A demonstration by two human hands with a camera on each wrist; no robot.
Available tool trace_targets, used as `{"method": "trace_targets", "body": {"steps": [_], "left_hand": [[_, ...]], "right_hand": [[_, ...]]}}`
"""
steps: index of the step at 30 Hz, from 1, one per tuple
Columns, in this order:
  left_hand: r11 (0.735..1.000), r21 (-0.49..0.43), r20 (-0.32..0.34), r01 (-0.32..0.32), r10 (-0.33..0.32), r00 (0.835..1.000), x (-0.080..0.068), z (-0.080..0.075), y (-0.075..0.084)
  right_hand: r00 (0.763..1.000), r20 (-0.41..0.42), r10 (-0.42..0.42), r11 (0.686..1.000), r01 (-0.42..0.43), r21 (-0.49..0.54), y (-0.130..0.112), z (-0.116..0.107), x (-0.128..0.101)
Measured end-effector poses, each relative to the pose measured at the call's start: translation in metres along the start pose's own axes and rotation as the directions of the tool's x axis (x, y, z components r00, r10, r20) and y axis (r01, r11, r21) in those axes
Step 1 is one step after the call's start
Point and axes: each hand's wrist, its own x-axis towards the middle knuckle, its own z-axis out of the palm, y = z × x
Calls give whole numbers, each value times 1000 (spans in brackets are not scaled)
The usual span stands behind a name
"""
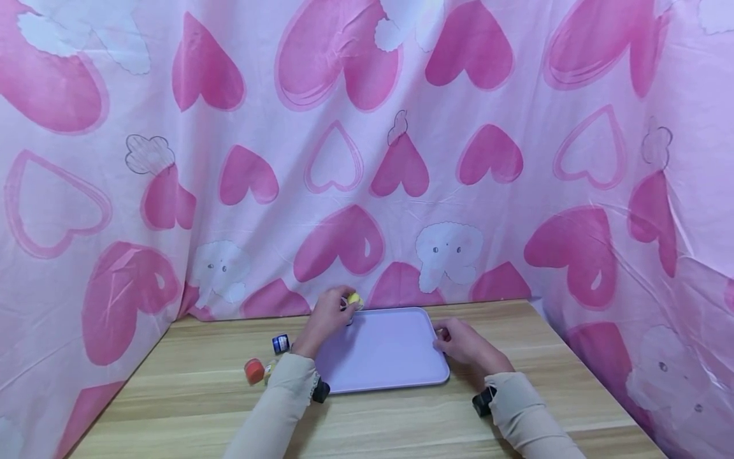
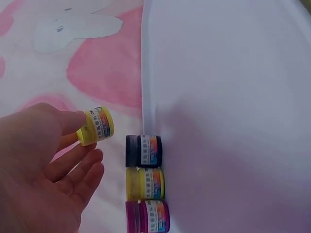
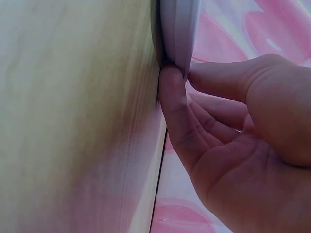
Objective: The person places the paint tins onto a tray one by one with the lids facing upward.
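My left hand pinches a small yellow paint jar between thumb and forefinger, over the far left corner of the lilac tray. Below that hand, in the left wrist view, a dark paint jar, a second yellow paint jar and a magenta paint jar form a row by the tray; in the head view the left hand and arm mostly hide this row. At the tray's right edge my right hand grips the rim, thumb above and a finger beneath.
Left of the tray on the wooden table stand a blue jar, a red-orange jar and a yellowish one partly behind the left sleeve. Pink heart-patterned cloth hangs behind the table and along both sides.
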Motion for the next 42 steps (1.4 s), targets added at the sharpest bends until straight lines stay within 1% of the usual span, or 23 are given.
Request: {"method": "trace_targets", "body": {"steps": [2,6,9,14,20,23,27,31,34,38,40,42], "left_hand": [[1000,24,8,4,-4,1000,2,4,-1],[998,45,30,33,-35,999,5,9,-1],[996,79,33,47,-49,998,5,14,-4],[987,157,20,36,-40,999,3,21,-7],[982,190,16,14,-17,1000,3,25,-5],[974,229,20,1,-6,1000,3,26,-4],[963,271,29,0,-8,1000,2,28,-2],[959,284,19,5,-11,1000,2,28,-1],[961,276,20,11,-17,1000,2,27,0],[969,246,25,40,-47,999,1,28,0],[972,229,16,55,-61,998,-1,29,-1],[976,210,-8,58,-58,998,-3,30,-2]], "right_hand": [[1000,0,1,1000,-1,-2,0,0,1],[1000,5,-10,1000,10,4,-1,1,3],[1000,9,-14,1000,14,9,-2,1,3],[1000,20,0,1000,0,26,-3,1,2],[1000,21,0,1000,-1,24,-2,1,1],[1000,20,-5,1000,4,22,0,0,2],[1000,18,-11,1000,11,19,1,0,1],[1000,21,-10,1000,10,20,0,0,2],[1000,24,-2,1000,2,21,-1,-1,3],[1000,22,5,1000,-5,15,-1,-1,4],[1000,20,3,1000,-3,9,-1,-1,4],[1000,21,8,1000,-9,7,0,0,3]]}}
